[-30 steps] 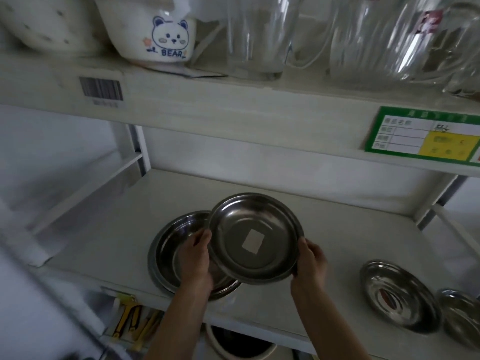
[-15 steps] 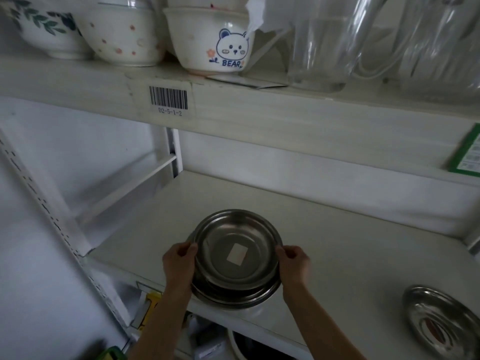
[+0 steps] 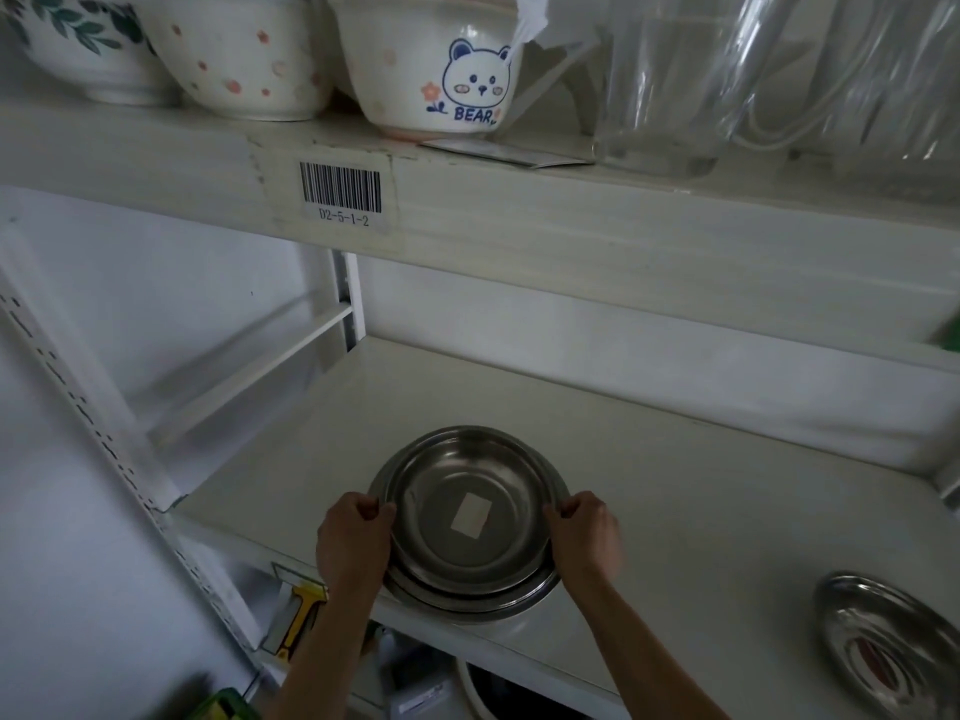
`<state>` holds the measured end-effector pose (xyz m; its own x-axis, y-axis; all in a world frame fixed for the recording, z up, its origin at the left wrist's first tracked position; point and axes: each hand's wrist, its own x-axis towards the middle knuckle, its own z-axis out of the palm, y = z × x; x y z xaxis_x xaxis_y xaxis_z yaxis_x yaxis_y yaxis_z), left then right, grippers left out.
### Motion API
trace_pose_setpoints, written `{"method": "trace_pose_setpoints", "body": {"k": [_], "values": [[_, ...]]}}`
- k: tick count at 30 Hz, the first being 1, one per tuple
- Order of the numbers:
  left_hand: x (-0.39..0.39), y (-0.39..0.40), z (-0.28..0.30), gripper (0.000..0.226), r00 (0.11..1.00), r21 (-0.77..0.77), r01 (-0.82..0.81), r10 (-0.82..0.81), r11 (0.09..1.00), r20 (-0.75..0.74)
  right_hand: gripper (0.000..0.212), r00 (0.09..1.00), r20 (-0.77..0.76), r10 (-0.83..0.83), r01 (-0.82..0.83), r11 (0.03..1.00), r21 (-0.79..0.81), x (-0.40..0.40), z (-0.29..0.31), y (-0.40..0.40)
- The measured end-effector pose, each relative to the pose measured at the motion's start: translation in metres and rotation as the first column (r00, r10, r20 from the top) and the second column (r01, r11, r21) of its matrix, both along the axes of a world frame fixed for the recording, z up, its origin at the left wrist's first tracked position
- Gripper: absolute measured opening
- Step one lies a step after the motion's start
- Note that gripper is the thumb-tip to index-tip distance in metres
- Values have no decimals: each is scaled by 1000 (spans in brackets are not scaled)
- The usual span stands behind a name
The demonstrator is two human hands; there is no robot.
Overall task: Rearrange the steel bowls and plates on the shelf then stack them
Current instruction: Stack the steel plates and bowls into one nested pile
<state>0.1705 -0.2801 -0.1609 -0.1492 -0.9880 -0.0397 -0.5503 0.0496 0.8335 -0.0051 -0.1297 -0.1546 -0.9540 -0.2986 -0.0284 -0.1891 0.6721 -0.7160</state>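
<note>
Steel bowls sit nested near the front edge of the white shelf, toward its left end, and I have both hands on them. The upper bowl rests inside a wider one, whose rim shows as a ring around it, widest at the front and left. A pale rectangular sticker lies flat on the bottom of the upper bowl.

My left hand is curled closed on the left rim of the stack, fingers folded over the edge. My right hand is curled closed on the right rim the same way, so the stack is gripped from both sides. Whether each hand pinches only the upper bowl or both rims together, I cannot tell.

Well apart to the right, near the frame's lower right corner, 1 more steel plate lies on the same shelf, partly cut off by the edge of the view.

On the shelf above stand 3 ceramic bowls in a row: a leaf-patterned bowl at the left, a spotted bowl just beside it, and a bear bowl marked BEAR. To their right stand clear glass jugs. A barcode label reading D2-5-1-2 is stuck on that shelf's front lip.
</note>
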Motion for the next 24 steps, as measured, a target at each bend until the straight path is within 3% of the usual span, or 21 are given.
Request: {"method": "trace_pose_setpoints", "body": {"k": [12,24], "values": [[-3,-5,-5,12,992,-98,36,-24,995,122,21,994,-44,97,-88,979,182,-8,3,-3],[0,-3,-12,24,995,-128,59,-48,990,85,27,994,-51,97,-91,990,107,-12,-9,0]]}}
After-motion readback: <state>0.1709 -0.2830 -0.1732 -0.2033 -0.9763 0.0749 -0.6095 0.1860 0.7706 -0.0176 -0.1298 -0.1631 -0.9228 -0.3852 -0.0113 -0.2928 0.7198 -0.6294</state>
